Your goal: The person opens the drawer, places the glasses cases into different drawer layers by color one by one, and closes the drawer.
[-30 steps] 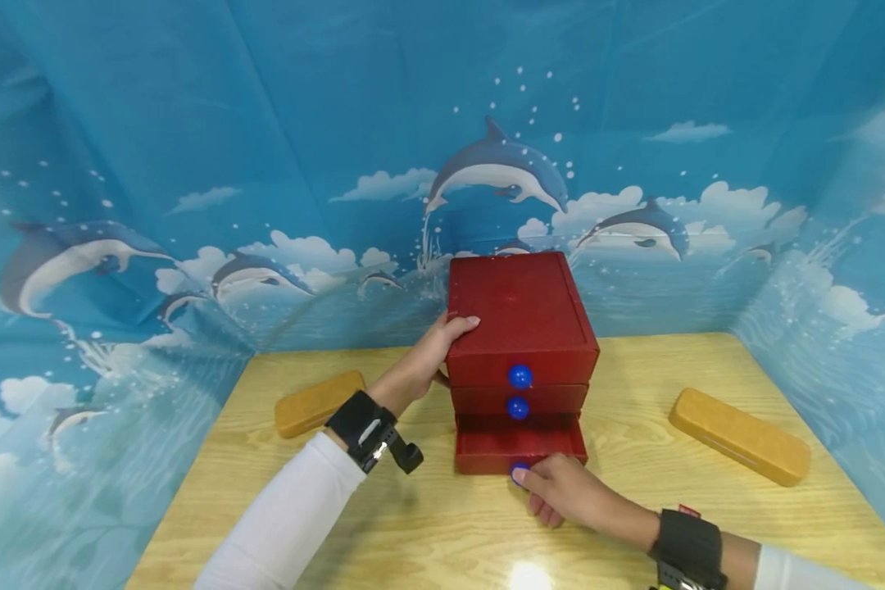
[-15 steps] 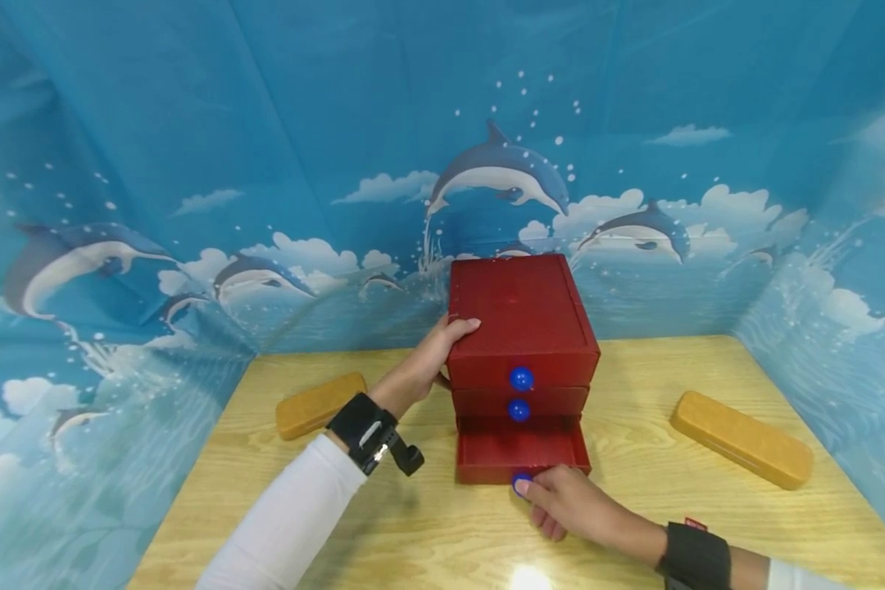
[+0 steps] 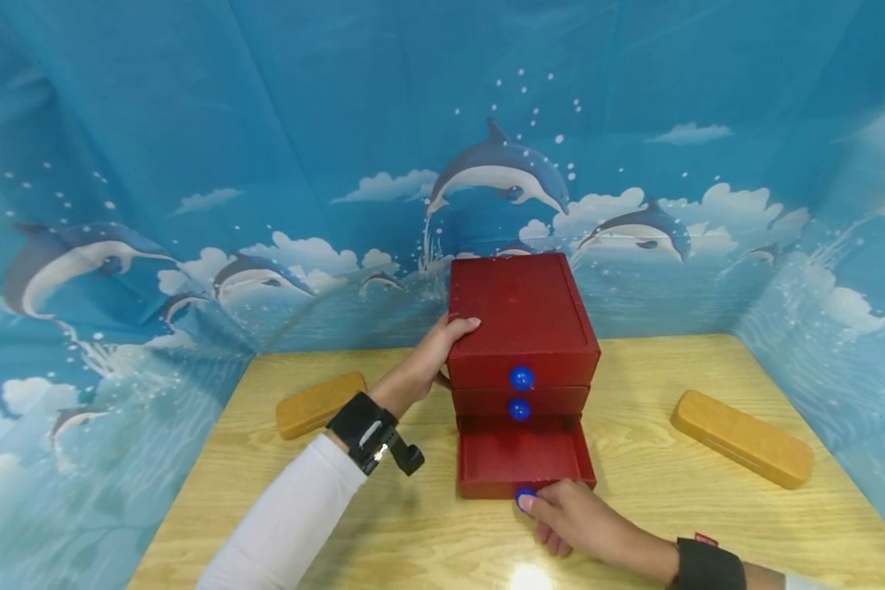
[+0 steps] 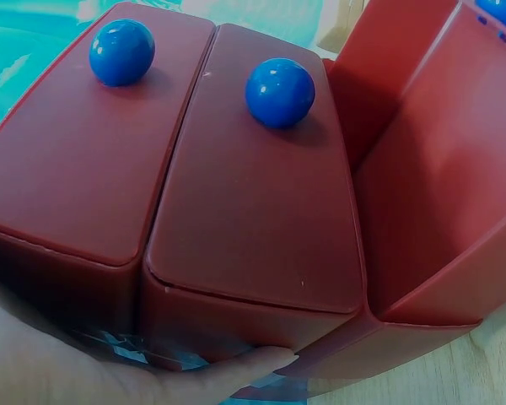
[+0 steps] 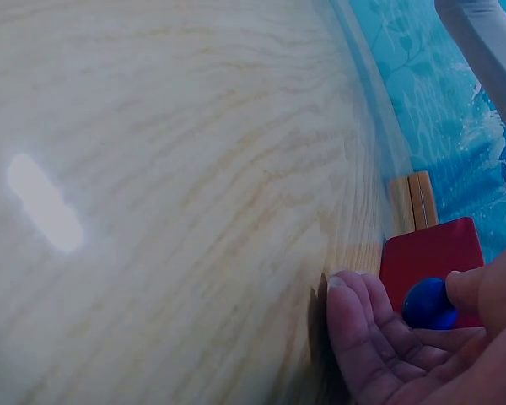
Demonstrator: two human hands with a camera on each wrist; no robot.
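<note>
A red three-drawer cabinet [image 3: 516,307] stands on the table with a round blue knob on each drawer. Its top and middle drawers are closed, while the bottom drawer [image 3: 483,490] is pulled far out and bare inside. My right hand [image 3: 583,524] pinches the bottom drawer's blue knob [image 5: 428,304] between thumb and finger, the other fingers loosely bent below it. On the cabinet's left side lies my left hand [image 3: 431,352], thumb over the top edge. One finger [image 4: 244,371] stretches fairly straight along the drawers' side in the left wrist view.
An orange-yellow oblong case [image 3: 320,405] lies left of the cabinet, behind my left forearm. A similar case [image 3: 741,438] lies to the right on the wood-grain table [image 3: 428,541]. A blue dolphin-print curtain [image 3: 324,123] encloses the back and sides.
The bottom drawer has slid further out toward me, with my right hand drawing back on its knob. My left hand has stayed in place on the cabinet.
</note>
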